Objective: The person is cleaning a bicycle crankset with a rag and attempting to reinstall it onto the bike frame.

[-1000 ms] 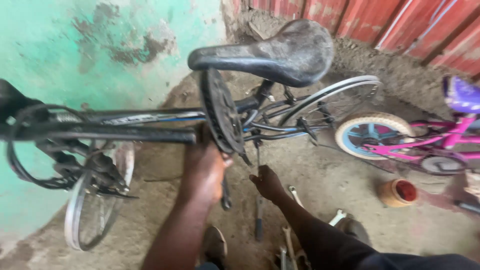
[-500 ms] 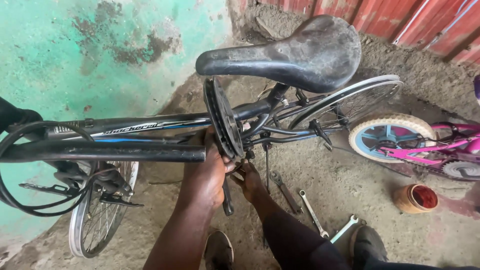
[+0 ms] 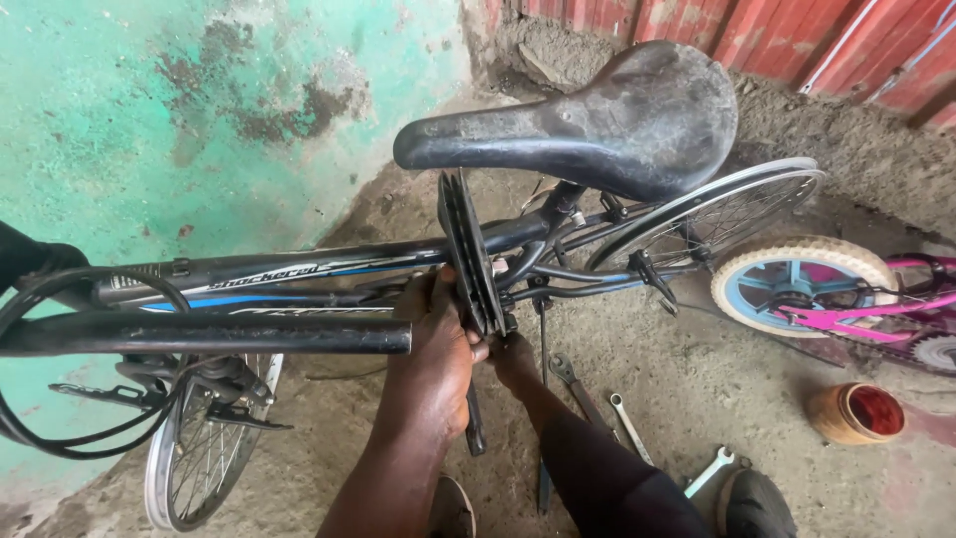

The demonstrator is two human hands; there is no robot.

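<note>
Under the black saddle (image 3: 617,120), my left hand (image 3: 433,369) grips the chainring (image 3: 470,254) at the bike frame's (image 3: 299,284) middle; my right hand (image 3: 513,359) is partly hidden beside it, grasp unclear; spanners (image 3: 588,399) lie on the floor.

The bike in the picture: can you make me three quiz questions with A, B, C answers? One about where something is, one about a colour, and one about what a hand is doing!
1. Where do the wrenches lie?
A. On the saddle
B. On the ground under the bike
C. On the wall

2. What colour is the saddle?
A. Black
B. Pink
C. Yellow

3. What is the left hand doing?
A. Resting flat on the ground
B. Waving in the air
C. Gripping the bike by the chainring

Answers:
1 B: the wrenches rest on the dirt floor below the frame.
2 A: the saddle is black and dusty; pink belongs to the small bike at the right.
3 C: the left hand is wrapped around the bike at the toothed chainring, with the right hand close beside it.
</note>
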